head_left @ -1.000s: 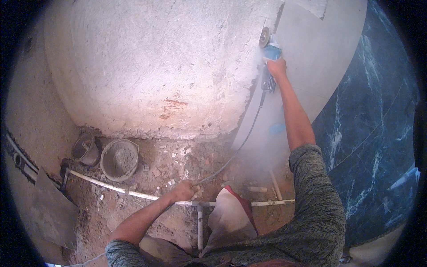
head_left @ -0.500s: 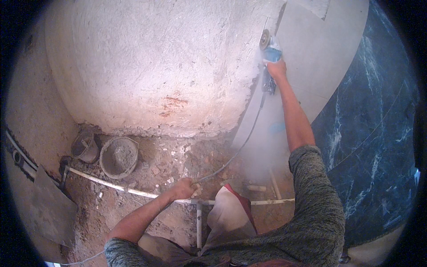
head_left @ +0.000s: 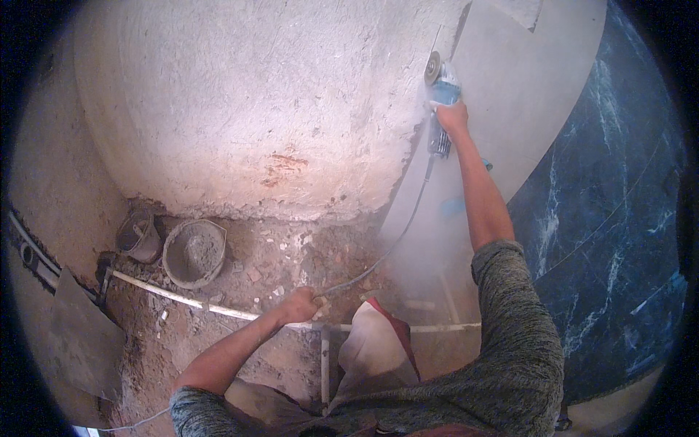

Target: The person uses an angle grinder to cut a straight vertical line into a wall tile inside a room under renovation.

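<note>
Angle grinder (head_left: 439,109): upright against the wall's corner edge, long axis vertical, disc (head_left: 432,69) at top.
Right hand (head_left: 453,116): closed around the grinder body.
Left hand (head_left: 298,306): fisted on the power cord (head_left: 397,237), low near the floor.

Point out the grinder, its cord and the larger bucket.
grinder (head_left: 441,91), head view, blue body
cord (head_left: 397,237), head view, mid-span
larger bucket (head_left: 169,251), head view, left rim

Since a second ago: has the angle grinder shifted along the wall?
No. The angle grinder in the right hand sits at the same spot against the edge of the grey slab, disc at the rough plaster wall.
</note>
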{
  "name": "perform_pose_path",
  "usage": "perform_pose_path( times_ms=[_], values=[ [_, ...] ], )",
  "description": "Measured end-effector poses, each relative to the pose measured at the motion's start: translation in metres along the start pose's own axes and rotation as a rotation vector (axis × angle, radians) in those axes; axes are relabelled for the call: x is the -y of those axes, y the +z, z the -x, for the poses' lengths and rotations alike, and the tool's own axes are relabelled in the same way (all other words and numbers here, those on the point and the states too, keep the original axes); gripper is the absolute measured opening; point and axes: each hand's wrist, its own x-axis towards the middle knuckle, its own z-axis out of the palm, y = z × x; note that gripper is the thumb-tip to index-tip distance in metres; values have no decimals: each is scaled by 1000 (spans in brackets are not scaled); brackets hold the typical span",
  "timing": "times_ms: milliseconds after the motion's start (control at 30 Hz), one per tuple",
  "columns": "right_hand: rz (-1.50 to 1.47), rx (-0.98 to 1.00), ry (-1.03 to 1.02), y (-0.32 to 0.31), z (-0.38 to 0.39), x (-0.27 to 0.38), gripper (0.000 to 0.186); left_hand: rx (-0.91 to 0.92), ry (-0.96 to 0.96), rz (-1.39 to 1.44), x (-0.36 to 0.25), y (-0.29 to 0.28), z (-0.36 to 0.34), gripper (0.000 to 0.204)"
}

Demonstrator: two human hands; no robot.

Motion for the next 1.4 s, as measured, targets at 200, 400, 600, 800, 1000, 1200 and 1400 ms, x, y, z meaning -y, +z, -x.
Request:
perform_pose_path(
  times_ms=[200,400,600,800,1000,1200,1400],
  values=[
    [1,77,46,-2,8,-3,53,31,-17,48,-9,-4,5,35],
    [45,4,11,5,2,-18,52,-45,20,-5,26,12,-17,37],
    [19,16,8,10,11,-24,54,8,6,86,-8,-1,6,34],
    [43,17,-31,13,15,-27,56,6,-20,141,0,2,3,33],
    [19,16,-12,17,21,-35,55,-46,53,-12,-9,-2,9,34],
    [20,30,27,21,29,-35,53,-12,88,5,-1,-1,7,41],
    [27,32,32,23,34,-39,50,-33,56,32,4,5,5,38]
  ],
)
